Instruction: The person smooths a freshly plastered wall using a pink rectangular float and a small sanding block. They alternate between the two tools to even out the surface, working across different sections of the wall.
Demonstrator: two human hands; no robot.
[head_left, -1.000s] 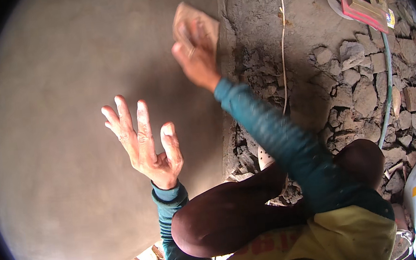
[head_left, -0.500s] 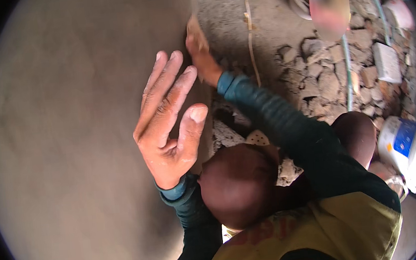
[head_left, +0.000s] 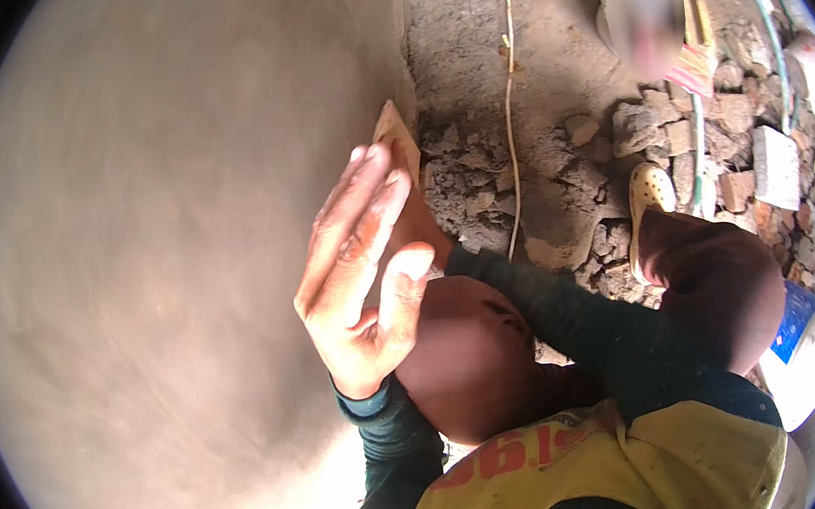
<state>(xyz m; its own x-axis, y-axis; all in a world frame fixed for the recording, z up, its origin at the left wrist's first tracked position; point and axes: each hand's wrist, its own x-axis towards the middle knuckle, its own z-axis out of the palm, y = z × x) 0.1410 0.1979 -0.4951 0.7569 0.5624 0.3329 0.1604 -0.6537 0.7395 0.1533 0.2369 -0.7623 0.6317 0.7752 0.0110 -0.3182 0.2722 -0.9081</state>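
My left hand [head_left: 352, 289] is raised, fingers stretched out and pale with dust, palm side partly showing, holding nothing, before the smooth grey plastered wall [head_left: 151, 240]. Behind it my right hand [head_left: 421, 216] is mostly hidden; it holds a tan flat pad [head_left: 391, 119] at the wall's right-hand edge. The pad's lower part is covered by my left fingers.
Broken stones and rubble [head_left: 557, 171] lie right of the wall. A pale cable [head_left: 510, 88] and pale blue hose [head_left: 770, 33] cross the ground. There are pink-and-wood tools [head_left: 693, 65], a white-and-blue bucket [head_left: 809, 353], a pale block [head_left: 774, 168] and my clog [head_left: 652, 190].
My right hand with the pad has come down along the wall edge, behind my left hand. My left hand has shifted rightward. My right leg and clog have come further into view.
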